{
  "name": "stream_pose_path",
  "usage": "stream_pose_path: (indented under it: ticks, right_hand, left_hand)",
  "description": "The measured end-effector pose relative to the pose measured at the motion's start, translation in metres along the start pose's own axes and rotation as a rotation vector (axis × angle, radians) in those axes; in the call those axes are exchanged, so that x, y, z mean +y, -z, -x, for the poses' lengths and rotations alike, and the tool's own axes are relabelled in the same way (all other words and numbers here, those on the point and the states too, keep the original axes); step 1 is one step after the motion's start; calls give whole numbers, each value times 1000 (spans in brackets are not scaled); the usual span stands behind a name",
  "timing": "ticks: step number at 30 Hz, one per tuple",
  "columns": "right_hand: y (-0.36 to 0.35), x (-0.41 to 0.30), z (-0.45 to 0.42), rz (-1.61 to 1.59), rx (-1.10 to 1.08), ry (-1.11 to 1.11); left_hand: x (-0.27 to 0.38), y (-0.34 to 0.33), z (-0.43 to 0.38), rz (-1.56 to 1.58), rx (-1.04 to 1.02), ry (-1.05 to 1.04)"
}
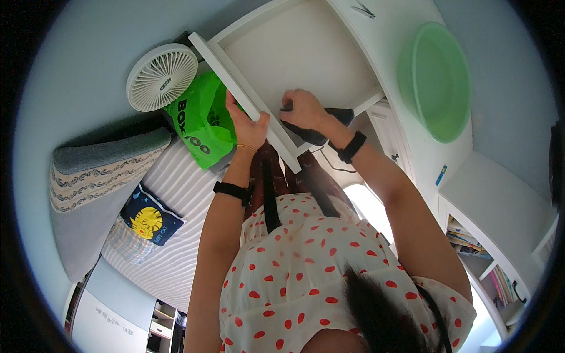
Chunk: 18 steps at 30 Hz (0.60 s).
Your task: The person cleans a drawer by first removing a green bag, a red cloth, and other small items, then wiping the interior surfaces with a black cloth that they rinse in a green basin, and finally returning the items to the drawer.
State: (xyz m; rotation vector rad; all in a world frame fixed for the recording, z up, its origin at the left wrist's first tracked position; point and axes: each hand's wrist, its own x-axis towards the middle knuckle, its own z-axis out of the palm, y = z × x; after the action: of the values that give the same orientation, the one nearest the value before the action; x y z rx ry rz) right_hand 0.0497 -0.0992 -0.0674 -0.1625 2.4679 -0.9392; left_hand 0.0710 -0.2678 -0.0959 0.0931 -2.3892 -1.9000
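Observation:
A white drawer (251, 90) is pulled out before me, its pale inside showing. My left hand (247, 121) grips the drawer's front panel, thumb on the upper edge and fingers on the outer face. Inside the drawer, near its front corner, my right hand (303, 109) is closed on a dark grey cloth (340, 117). Part of the cloth lies under my wrist, by the drawer's side wall. A green plastic bag (201, 128) with printing hangs or stands just outside the front panel, close to my left hand.
A round white fan (162, 77) is beside the bag. On the white top to the right are a green plastic basin (441, 84), a nail clipper (364, 9) and a small blue object (441, 175). A bed with a striped sheet (185, 189) and a dark blue cat pillow (152, 217) lies left.

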Motion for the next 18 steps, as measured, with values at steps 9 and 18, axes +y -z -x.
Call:
stream_pose_path:
  ticks: [9, 18]
  right_hand:
    - [-36, 37, 11, 413, -366, 72]
    - [-25, 11, 7, 645, -663, 74]
  left_hand:
    - [-1, -6, -1, -41, 29, -23]
    - [-3, -7, 0, 55, 18, 57]
